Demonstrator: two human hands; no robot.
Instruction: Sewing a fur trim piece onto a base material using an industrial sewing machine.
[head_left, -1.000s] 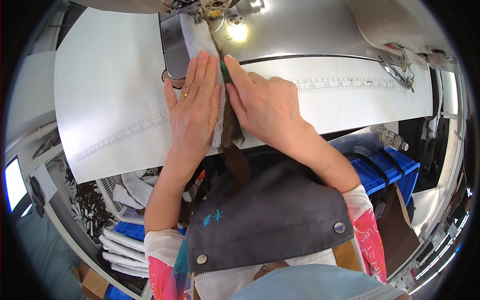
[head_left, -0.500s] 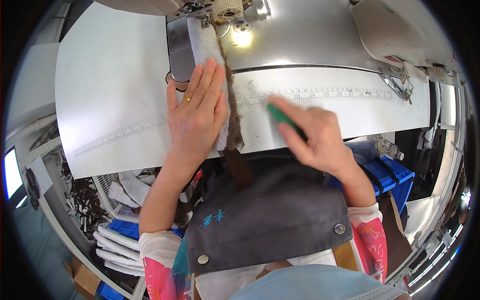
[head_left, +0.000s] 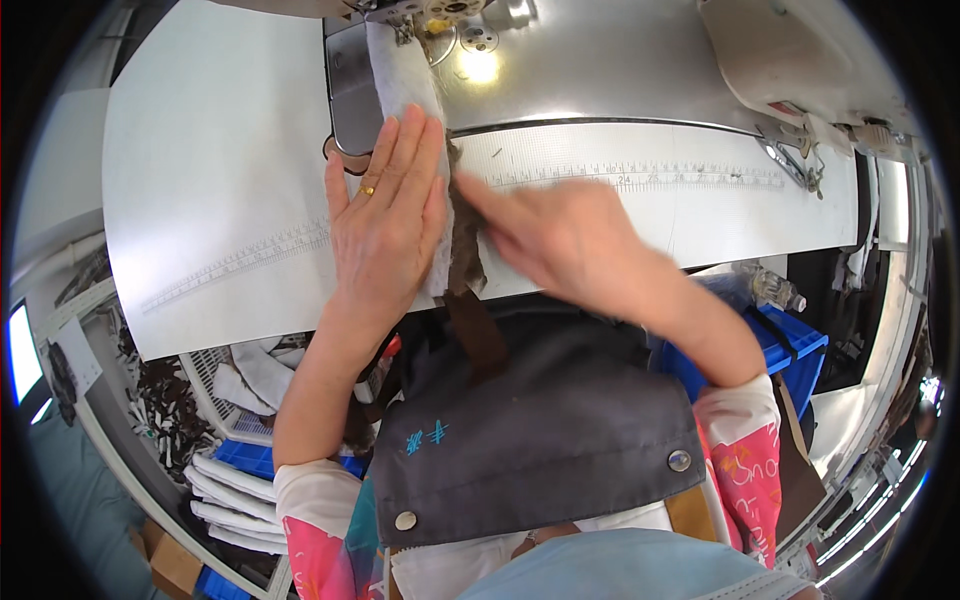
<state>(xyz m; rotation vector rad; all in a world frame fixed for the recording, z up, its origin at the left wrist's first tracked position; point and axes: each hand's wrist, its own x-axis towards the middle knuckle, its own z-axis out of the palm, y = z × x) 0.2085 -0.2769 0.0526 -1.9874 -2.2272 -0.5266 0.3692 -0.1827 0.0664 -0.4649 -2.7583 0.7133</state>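
Note:
A long white fleecy strip [head_left: 402,75] with a brown furry edge [head_left: 466,250] runs from the sewing machine's presser foot [head_left: 405,33] down to the table's near edge. My left hand [head_left: 385,225] lies flat on the strip, its fingers stretched out and a ring on one of them. From the right, my right hand [head_left: 575,245] reaches the brown edge, index finger pointing along it and the other fingers curled. The slim green tool seen in that hand earlier is now hidden under it. A brown tail [head_left: 478,335] of the piece hangs over my dark apron [head_left: 540,400].
Printed rulers [head_left: 700,178] cross the white table [head_left: 200,180]. Metal snips or a clip [head_left: 785,165] lie at its right end. Below stand a white basket [head_left: 205,380] with scraps, stacked white pieces [head_left: 235,500], a blue crate [head_left: 800,345] and a clear bottle [head_left: 775,287].
My right hand has swung left to the brown edge, and its green tool has gone out of sight. My left hand stays flat on the strip. The view has shifted slightly.

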